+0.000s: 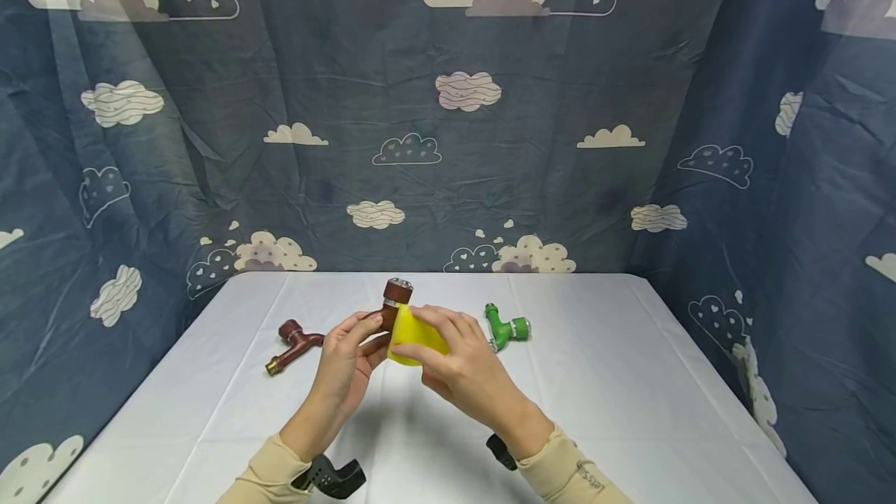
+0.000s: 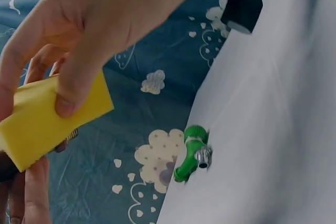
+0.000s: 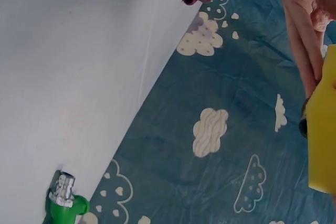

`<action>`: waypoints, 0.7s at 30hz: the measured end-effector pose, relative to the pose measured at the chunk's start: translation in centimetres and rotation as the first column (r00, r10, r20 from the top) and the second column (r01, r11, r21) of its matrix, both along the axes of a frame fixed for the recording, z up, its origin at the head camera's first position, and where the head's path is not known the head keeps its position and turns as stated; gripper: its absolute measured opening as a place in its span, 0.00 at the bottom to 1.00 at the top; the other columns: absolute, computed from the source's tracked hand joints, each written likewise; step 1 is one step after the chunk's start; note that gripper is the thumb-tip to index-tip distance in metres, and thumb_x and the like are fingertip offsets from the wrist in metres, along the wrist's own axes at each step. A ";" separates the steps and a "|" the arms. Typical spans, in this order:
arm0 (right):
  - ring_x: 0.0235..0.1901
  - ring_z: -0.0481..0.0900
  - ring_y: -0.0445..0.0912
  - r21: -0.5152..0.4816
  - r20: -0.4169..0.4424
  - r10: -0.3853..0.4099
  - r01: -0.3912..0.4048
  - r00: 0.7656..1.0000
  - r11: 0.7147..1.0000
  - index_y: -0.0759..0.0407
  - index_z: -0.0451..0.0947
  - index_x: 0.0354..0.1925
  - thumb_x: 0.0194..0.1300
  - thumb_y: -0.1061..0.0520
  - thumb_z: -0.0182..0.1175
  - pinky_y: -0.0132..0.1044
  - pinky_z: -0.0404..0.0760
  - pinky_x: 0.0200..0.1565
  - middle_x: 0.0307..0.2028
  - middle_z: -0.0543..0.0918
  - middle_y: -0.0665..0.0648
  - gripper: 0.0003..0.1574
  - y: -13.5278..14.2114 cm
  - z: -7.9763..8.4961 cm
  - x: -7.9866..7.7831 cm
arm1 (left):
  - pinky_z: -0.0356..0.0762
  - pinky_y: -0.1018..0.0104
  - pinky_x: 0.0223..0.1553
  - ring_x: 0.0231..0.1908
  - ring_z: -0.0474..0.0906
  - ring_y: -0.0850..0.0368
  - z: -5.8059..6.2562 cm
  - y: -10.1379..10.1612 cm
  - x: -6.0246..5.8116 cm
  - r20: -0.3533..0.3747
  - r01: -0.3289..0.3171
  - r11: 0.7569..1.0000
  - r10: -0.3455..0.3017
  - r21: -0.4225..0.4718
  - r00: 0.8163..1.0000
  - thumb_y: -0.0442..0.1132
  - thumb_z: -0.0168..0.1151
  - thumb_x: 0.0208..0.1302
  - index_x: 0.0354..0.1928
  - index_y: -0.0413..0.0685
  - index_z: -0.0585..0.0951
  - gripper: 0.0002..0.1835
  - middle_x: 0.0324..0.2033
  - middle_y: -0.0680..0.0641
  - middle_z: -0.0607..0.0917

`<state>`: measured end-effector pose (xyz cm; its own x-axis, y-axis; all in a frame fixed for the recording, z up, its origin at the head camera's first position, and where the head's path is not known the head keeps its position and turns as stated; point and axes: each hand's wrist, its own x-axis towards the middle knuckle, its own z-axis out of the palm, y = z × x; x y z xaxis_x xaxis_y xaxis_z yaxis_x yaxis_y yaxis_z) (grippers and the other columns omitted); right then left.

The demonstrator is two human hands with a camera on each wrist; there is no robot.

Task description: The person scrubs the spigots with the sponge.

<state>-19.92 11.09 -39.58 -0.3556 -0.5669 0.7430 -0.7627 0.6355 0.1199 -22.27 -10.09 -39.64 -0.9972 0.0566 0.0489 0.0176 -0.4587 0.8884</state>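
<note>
My left hand (image 1: pixel 348 360) grips a brown tap (image 1: pixel 397 293) above the table, its round knob with a silvery top pointing up. In my right hand (image 1: pixel 465 364) is a yellow sponge (image 1: pixel 413 337), pinched between thumb and fingers and held against the tap's side. The sponge (image 2: pixel 58 114) covers most of the tap in the left wrist view, where the right thumb presses on its face. At the right edge of the right wrist view the sponge (image 3: pixel 323 129) hides nearly all of the tap, and the left hand (image 3: pixel 307 19) shows above it.
A second brown tap (image 1: pixel 295 346) with a brass-coloured end lies on the white table (image 1: pixel 602 411) left of the hands. To their right lies a green tap (image 1: pixel 507 327) with a silvery spout. Dark cloud-patterned cloth (image 1: pixel 336 99) hangs behind and along both sides.
</note>
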 end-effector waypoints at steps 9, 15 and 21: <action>0.69 0.75 0.56 -0.037 -0.023 0.007 -0.008 1.000 0.999 0.36 0.84 0.62 0.54 0.65 0.78 0.52 0.82 0.63 0.73 0.74 0.60 0.40 1.3 0.1 -0.2 | 0.93 0.67 0.47 0.40 0.92 0.58 0.0 0.1 0.4 -0.002 0.002 0.998 -0.002 0.058 1.000 0.33 0.62 0.76 0.38 0.51 0.87 0.09 0.40 0.49 0.93; 0.67 0.77 0.59 -0.135 -0.038 0.006 -0.011 0.999 0.991 0.39 0.85 0.63 0.56 0.67 0.75 0.55 0.86 0.58 0.71 0.75 0.64 0.39 2.0 0.1 -0.6 | 0.92 0.69 0.51 0.41 0.91 0.60 0.1 0.3 0.6 -0.036 -0.004 0.990 0.010 0.142 0.999 0.31 0.61 0.78 0.38 0.50 0.87 0.10 0.41 0.50 0.92; 0.64 0.77 0.62 -0.321 0.080 0.040 -0.012 0.996 0.947 0.45 0.84 0.62 0.57 0.68 0.75 0.54 0.91 0.56 0.70 0.73 0.68 0.36 1.9 -0.3 -0.7 | 0.91 0.71 0.51 0.40 0.91 0.61 0.3 0.6 0.8 -0.045 -0.011 0.970 0.022 0.244 0.999 0.30 0.63 0.76 0.37 0.46 0.84 0.07 0.41 0.48 0.91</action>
